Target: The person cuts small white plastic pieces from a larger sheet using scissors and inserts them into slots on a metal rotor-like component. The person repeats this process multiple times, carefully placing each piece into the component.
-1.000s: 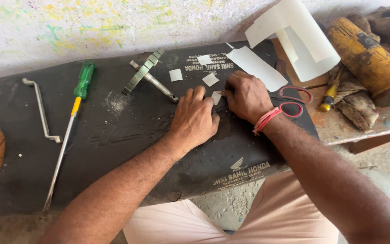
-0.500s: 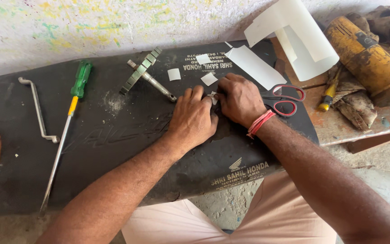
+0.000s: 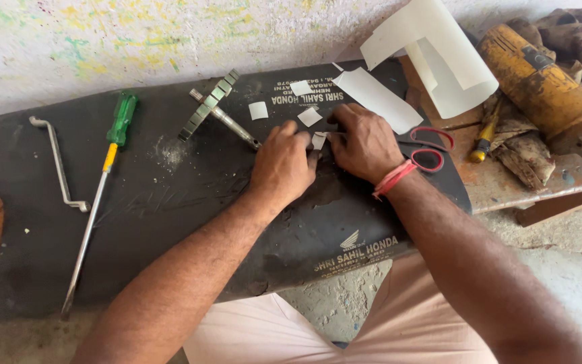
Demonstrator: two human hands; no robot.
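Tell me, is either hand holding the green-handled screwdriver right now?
No. The green-handled screwdriver lies alone on the black mat, while the left hand and right hand meet over a small white paper piece.

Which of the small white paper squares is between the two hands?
The small white square pinched between both hands' fingertips; the other three lie loose, farther up the mat.

The black mat point(image 3: 170, 222) looks like matt rubber, scuffed and dusty. The small white piece point(image 3: 318, 140) pinched between the left hand point(image 3: 283, 165) and right hand point(image 3: 365, 143) looks like thin matt paper, as does the curled sheet point(image 3: 439, 61). The gear shaft point(image 3: 213, 111) is dull bare metal. The screwdriver point(image 3: 102, 182) has a glossy green plastic handle. The grinder point(image 3: 540, 87) is grimy yellow plastic.
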